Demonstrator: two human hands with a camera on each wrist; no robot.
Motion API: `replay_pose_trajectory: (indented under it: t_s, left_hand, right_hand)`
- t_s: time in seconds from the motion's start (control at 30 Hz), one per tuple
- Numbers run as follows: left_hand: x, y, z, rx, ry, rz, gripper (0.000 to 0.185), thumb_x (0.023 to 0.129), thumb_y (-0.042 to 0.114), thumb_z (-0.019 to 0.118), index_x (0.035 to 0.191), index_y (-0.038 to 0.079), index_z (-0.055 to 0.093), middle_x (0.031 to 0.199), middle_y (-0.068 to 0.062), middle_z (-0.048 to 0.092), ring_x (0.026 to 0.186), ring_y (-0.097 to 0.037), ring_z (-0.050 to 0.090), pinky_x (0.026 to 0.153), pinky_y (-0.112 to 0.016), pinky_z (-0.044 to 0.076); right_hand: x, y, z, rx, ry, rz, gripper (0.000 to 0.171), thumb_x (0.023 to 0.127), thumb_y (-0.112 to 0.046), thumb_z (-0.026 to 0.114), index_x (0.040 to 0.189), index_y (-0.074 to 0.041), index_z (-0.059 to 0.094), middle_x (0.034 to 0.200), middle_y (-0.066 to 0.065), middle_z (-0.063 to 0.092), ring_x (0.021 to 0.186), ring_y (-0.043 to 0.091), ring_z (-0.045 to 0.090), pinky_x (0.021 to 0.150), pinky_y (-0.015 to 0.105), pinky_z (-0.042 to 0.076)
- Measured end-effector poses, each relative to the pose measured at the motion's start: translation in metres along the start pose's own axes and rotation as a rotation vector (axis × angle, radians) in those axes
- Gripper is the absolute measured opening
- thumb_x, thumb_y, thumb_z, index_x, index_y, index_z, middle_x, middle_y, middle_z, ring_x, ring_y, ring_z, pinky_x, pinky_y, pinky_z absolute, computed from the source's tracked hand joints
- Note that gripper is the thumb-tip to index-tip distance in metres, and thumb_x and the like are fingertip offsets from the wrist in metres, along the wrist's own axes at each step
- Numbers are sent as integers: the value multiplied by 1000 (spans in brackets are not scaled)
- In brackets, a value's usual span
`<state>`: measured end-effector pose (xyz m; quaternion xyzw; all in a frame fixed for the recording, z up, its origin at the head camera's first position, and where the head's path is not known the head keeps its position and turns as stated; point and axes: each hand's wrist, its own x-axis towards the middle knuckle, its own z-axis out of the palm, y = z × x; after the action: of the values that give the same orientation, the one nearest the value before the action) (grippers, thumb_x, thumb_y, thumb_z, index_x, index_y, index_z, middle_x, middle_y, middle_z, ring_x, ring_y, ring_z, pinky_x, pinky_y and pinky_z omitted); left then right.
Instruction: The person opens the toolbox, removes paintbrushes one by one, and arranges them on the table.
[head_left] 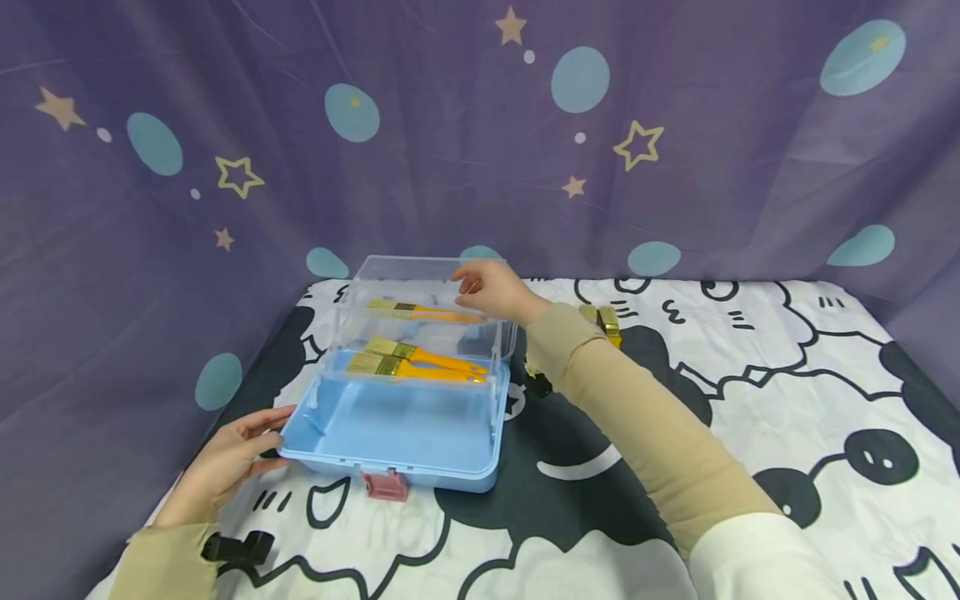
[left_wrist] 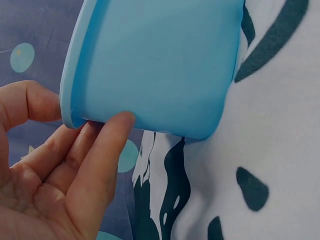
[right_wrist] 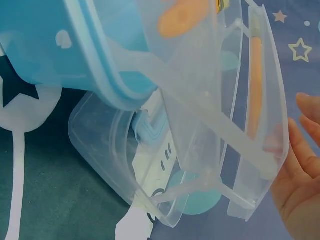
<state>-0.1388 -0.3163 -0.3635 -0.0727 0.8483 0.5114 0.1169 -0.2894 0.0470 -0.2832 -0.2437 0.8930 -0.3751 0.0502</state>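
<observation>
Hands on an opened blue box with brush trays

Parts of the scene stayed hidden from us. In the right wrist view the cloudy plastic blurred the brushes into orange smears, and we saw only the edge of the right hand's fingers (right_wrist: 300,165) beside the tray wall. The left wrist view showed just one corner of the box. Two small gold-coloured items (head_left: 606,322) behind the right sleeve were too small for us to identify, and the sleeve cut them off in part.

We found the blue box (head_left: 397,429) near the left front of the cartoon-print tablecloth (head_left: 750,392), its pink latch (head_left: 386,484) facing us. Clear tiered trays (head_left: 423,333) stood raised over its rear half. The upper tray held one yellow-handled brush (head_left: 420,311); the lower tray held two more brushes (head_left: 412,360), lying side by side with bristles to the left.

Our left hand (head_left: 232,454) touched the box's front left corner, fingers relaxed, thumb (left_wrist: 107,150) pressed under the rim. Our right hand (head_left: 491,287) rested on the upper tray's far right edge; we could not tell whether its fingers curled around it. A black clip (head_left: 238,547) sat by the left cuff.
</observation>
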Motion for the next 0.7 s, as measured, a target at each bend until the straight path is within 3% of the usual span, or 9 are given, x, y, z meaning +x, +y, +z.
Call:
replay_pose_trajectory:
  t_s: [0.57, 0.7]
  left_hand:
    - [2, 0, 1, 7, -10, -13, 58, 92, 3, 43, 146, -9, 24, 146, -33, 28, 87, 5, 58, 74, -29, 57]
    - [1, -1, 0, 5, -12, -9, 58, 92, 3, 43, 145, -9, 24, 146, -33, 28, 87, 5, 58, 74, -29, 57]
  right_hand:
    - [9, 3, 6, -59, -93, 24, 44, 91, -15, 62, 134, -12, 53, 123, 11, 60, 113, 23, 56, 90, 32, 50]
    - [11, 4, 7, -70, -94, 53, 45, 91, -15, 62, 135, -14, 52, 122, 10, 60, 110, 22, 57, 85, 31, 52]
